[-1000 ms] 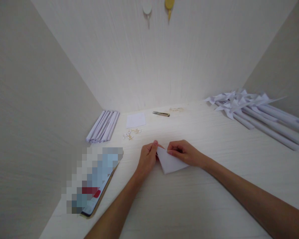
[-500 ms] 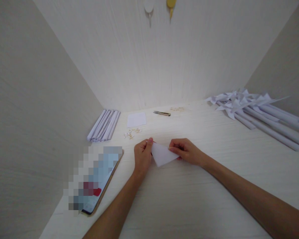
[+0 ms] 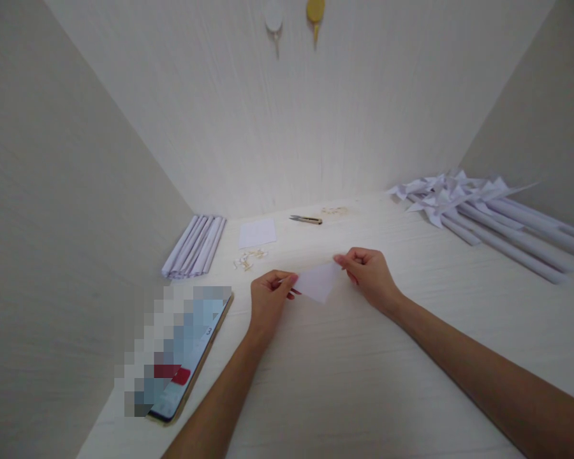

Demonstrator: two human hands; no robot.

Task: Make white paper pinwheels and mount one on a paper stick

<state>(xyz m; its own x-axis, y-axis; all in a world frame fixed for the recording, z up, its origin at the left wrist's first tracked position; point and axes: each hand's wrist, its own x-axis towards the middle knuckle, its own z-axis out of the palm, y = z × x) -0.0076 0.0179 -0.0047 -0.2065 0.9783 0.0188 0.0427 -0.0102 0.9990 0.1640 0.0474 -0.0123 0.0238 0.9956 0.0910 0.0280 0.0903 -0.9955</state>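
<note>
My left hand point(image 3: 268, 303) pinches one corner of the paper point(image 3: 318, 282) between thumb and finger. My right hand point(image 3: 372, 277) pinches another corner, a bit farther from me. So the paper hangs between my two hands, with a loose corner pointing toward me. It looks like it has three sides, but it's blurry, so I can't count its layers. I can't tell if it touches the table point(image 3: 339, 382) or not.

To hold it well, I think I should pinch softly, just at the tips, so I don't crumple the corners. I should pull just enough to make it flat, not so hard that it rips. Both hands should pull the same, or it could twist. If there's a fold, its edges should line up before I press it.

Now for words. I see none on the paper, the square sheet point(image 3: 257, 233) or the snips point(image 3: 306, 220). The phone point(image 3: 172, 396) has a red patch, but most of its screen is covered by blocks. One little dark mark there looks like a 3, but I'm not sure. I can't find any brand name.
</note>
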